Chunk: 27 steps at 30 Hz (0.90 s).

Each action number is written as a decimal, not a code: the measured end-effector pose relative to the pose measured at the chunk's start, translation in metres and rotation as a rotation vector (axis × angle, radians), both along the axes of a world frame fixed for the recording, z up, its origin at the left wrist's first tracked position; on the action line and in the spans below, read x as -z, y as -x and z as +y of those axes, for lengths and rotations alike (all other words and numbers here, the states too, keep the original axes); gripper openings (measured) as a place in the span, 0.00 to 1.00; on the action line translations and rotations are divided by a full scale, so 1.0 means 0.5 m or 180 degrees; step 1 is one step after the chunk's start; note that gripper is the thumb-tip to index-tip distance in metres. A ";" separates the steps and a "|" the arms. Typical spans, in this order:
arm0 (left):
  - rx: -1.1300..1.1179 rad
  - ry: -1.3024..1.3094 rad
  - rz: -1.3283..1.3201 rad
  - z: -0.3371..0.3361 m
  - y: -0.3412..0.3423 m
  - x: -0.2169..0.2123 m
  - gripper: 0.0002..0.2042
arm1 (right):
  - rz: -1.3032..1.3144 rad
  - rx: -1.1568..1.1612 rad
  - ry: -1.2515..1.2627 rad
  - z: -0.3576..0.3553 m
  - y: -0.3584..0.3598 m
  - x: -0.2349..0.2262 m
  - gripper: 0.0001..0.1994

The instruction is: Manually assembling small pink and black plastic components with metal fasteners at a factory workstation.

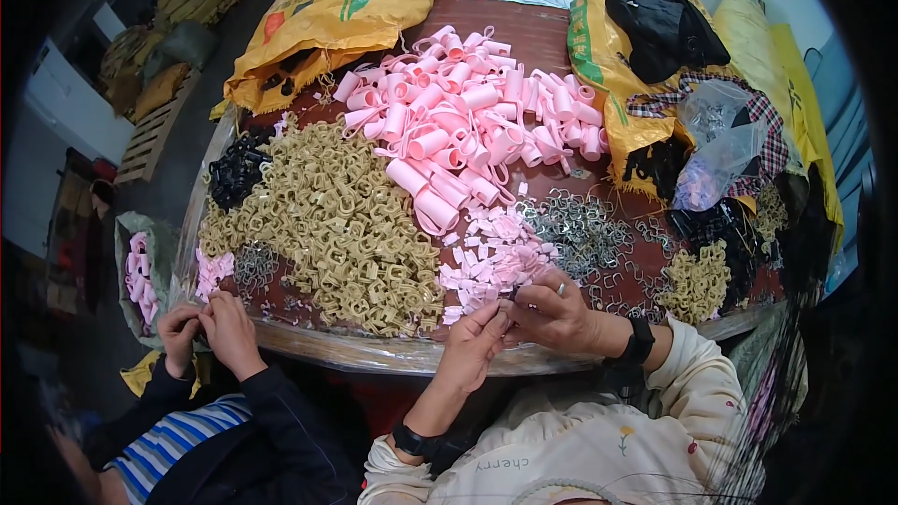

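My left hand and my right hand meet at the table's near edge, fingers pinched together. A small dark piece shows at the fingertips of my right hand; its kind is too small to tell. What my left fingers pinch is hidden. Just beyond my hands lies a heap of small flat pink plastic pieces. Bent silver metal clips are spread behind and to the right of it. To the left rises a big pile of tan plastic buckle-like pieces.
Pink cylinders with straps cover the table's middle. Yellow woven sacks stand at the back. A smaller tan pile and a clear plastic bag lie at right. A co-worker's hands work at left, near black pieces.
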<state>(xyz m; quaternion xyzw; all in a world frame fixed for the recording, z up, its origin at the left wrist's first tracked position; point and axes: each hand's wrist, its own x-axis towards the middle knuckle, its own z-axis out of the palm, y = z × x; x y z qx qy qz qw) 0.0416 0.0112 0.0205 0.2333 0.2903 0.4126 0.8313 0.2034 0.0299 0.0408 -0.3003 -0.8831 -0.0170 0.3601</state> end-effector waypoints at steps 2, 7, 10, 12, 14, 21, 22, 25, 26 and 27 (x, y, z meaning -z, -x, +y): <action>-0.0048 -0.0099 -0.0004 0.005 0.004 0.006 0.12 | 0.0237 0.0056 0.0063 0.021 0.003 0.006 0.16; -0.0598 -0.0743 0.1354 0.031 0.014 0.057 0.13 | 0.0066 0.1016 0.0233 0.181 0.014 0.028 0.16; -0.0529 -0.0998 0.1713 0.043 0.010 0.072 0.14 | -0.0893 0.1703 0.0670 0.273 0.012 0.090 0.17; -0.0519 -0.0726 0.1389 0.046 0.019 0.073 0.14 | -0.1481 0.2020 0.1035 0.287 0.024 0.093 0.18; -0.0545 -0.0574 0.1226 0.044 0.028 0.076 0.15 | -0.0799 0.1817 0.1292 0.271 0.005 0.073 0.16; -0.0772 -0.0173 0.0195 0.042 0.030 0.059 0.11 | 0.3819 0.0234 0.2953 0.179 -0.096 0.008 0.15; -0.0755 -0.0186 0.0187 0.044 0.026 0.052 0.11 | 0.4697 0.0083 0.3109 0.168 -0.106 0.008 0.15; -0.0712 0.0167 -0.0122 0.053 0.016 0.026 0.10 | 0.5046 -0.0238 0.4090 0.125 -0.117 0.009 0.14; -0.0708 0.0170 -0.0111 0.053 0.015 0.020 0.10 | 0.5194 -0.0418 0.4621 0.108 -0.114 0.005 0.13; -0.0648 0.0136 -0.0097 0.054 0.016 0.016 0.11 | 0.5207 -0.0419 0.4627 0.089 -0.103 0.002 0.13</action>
